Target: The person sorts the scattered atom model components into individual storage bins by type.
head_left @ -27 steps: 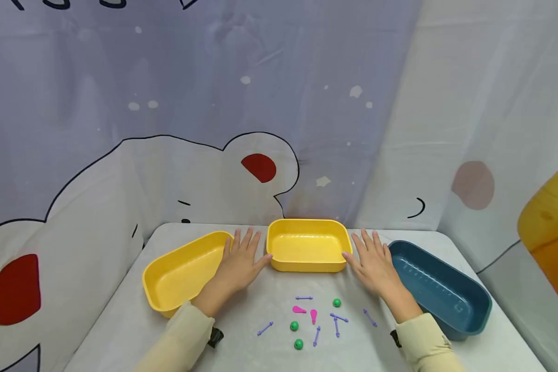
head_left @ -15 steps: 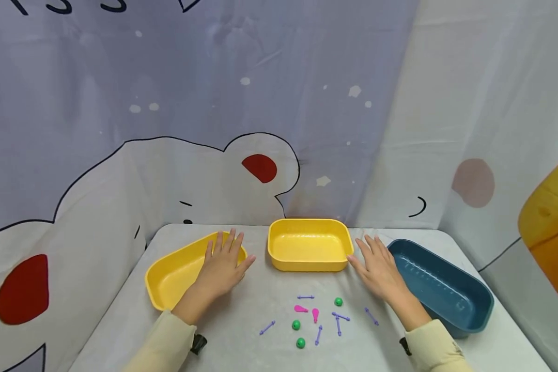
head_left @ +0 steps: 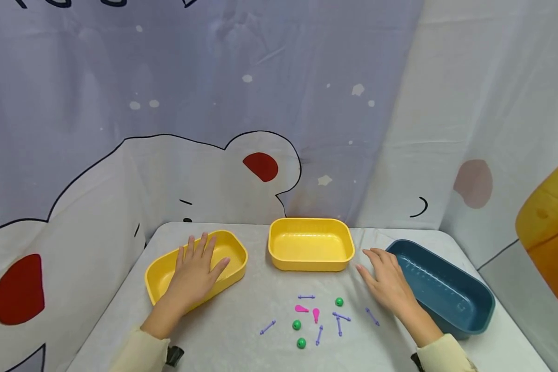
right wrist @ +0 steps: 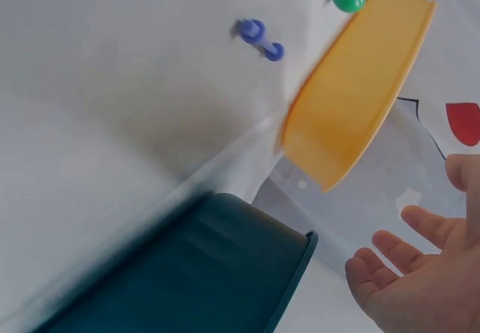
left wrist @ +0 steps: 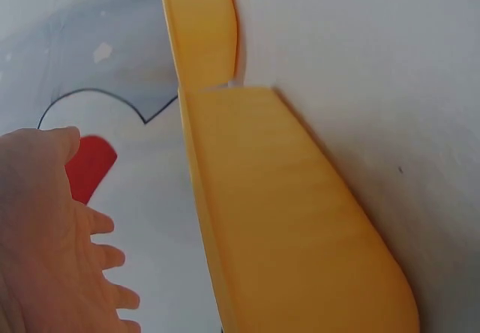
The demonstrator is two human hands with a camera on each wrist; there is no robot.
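My left hand [head_left: 192, 276], fingers spread, is over the left yellow bin [head_left: 232, 258] and holds nothing. My right hand [head_left: 390, 281] hovers between the middle yellow bin [head_left: 309, 266] and the dark blue bin [head_left: 446, 289]; its fingers are slightly bent and it too holds nothing. On the table between the hands lie several purple rods with knobbed ends, one of them a purple rod [head_left: 372, 316] nearest the right hand. Among them are a pink drop-shaped piece [head_left: 301, 308], a second pink piece [head_left: 316, 315], and three green beads, including a green bead [head_left: 339, 301] at the back.
A white cloth covers the table [head_left: 242, 330]. Behind it hangs a printed curtain [head_left: 214, 181] close to the far edge. The three bins stand along the back and sides, and a cable [head_left: 497, 254] runs down the curtain on the right.
My left hand has moved left, from beside the middle yellow bin to over the left yellow bin. The right hand has shifted slightly right and its fingers have bent a little.
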